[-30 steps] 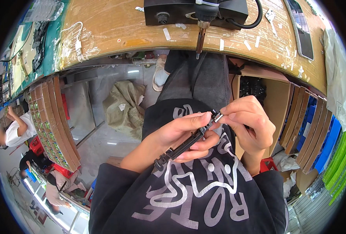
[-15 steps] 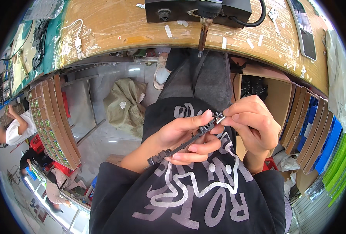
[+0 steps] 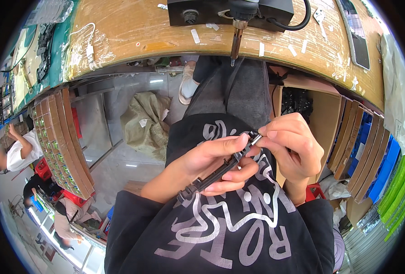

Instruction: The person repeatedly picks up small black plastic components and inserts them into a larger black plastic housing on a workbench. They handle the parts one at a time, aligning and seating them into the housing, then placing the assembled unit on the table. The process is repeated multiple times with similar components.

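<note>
Above my lap, my left hand point(image 3: 216, 164) is closed round a long, narrow black plastic part point(image 3: 214, 176) with clips and notches along it. The part slants from lower left to upper right, and its upper end sticks out past my left thumb. There my right hand point(image 3: 293, 144) pinches a small shiny metal piece point(image 3: 256, 139) between thumb and forefinger, touching the end of the black part. My fingers partly cover the piece, so its exact shape is hidden.
An electric screwdriver point(image 3: 236, 39) hangs tip-down at the edge of the wooden bench point(image 3: 134, 34), before a black box point(image 3: 202, 13). A phone point(image 3: 355, 39) lies at right. Below stands an open carton point(image 3: 321, 98) of black parts; a sack point(image 3: 145, 121) rests on the floor. Other people sit far left.
The black part has turned slightly in my left hand, its lower end shifting right. My right fingers have moved slightly left with the metal piece, which now shows more clearly.
</note>
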Motion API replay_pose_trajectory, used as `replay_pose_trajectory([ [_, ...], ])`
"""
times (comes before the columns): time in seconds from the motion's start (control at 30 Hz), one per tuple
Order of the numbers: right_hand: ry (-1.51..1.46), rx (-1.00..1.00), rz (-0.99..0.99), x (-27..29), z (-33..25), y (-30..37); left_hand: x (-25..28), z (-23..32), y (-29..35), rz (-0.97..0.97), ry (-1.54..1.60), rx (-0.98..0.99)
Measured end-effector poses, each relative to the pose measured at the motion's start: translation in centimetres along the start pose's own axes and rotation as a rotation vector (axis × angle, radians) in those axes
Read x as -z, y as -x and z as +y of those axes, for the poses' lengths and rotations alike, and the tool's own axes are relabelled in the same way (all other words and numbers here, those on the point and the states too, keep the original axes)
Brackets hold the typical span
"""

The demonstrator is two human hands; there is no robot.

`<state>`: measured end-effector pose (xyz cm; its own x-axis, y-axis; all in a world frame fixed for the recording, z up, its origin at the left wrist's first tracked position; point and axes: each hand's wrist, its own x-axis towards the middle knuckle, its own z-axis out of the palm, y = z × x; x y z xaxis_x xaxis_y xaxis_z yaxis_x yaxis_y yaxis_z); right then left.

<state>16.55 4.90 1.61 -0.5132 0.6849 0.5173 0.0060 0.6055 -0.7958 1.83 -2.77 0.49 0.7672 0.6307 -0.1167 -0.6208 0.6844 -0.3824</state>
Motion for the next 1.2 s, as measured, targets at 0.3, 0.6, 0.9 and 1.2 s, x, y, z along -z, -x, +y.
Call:
replay_pose_trajectory([
  [0.3,-0.063,-0.025,-0.147,0.4,0.8,-0.1,-0.4,-0.1,-0.1,0.104,-0.295,-0.153],
  [0.6,-0.148,-0.062,-0.079,-0.2,2.8,0.3,-0.1,0.9,-0.4,0.430,-0.795,-0.455],
  [0.9,-0.743,-1.073,-0.100,-2.1,1.1,0.6,0.2,3.5,-1.5,0.684,-1.177,-1.097],
  [1.2,-0.794,-1.067,-0.028,-2.6,0.7,1.0,-0.2,3.9,-1.6,0.663,-1.221,-1.045],
])
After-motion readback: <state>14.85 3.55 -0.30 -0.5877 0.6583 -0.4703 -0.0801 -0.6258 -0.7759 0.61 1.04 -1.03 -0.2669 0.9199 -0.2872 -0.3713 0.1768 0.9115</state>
